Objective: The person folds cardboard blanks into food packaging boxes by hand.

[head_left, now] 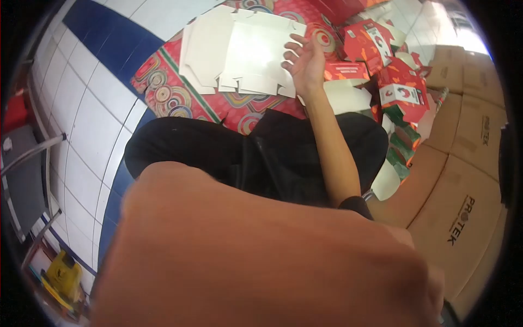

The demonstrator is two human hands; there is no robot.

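My right hand (306, 62) is open, palm turned up, fingers apart and slightly curled. It holds nothing and lies over the right edge of flat white cardboard pieces (256, 52), on a patterned red mat (204, 106). Close to the camera, my left hand (261, 250) fills the bottom of the view, large and blurred; its fingers are mostly hidden. Beside my right hand are red and white printed cartons (368, 46), some overlapping, with a white flap (343, 98) below them.
Brown cartons marked PROTEK (463, 218) stand along the right. My crossed legs (190, 141) in black lie below the mat. White and blue floor tiles (76, 125) stretch left, with a metal-framed dark object (24, 180) and a yellow item (62, 275) at the far left.
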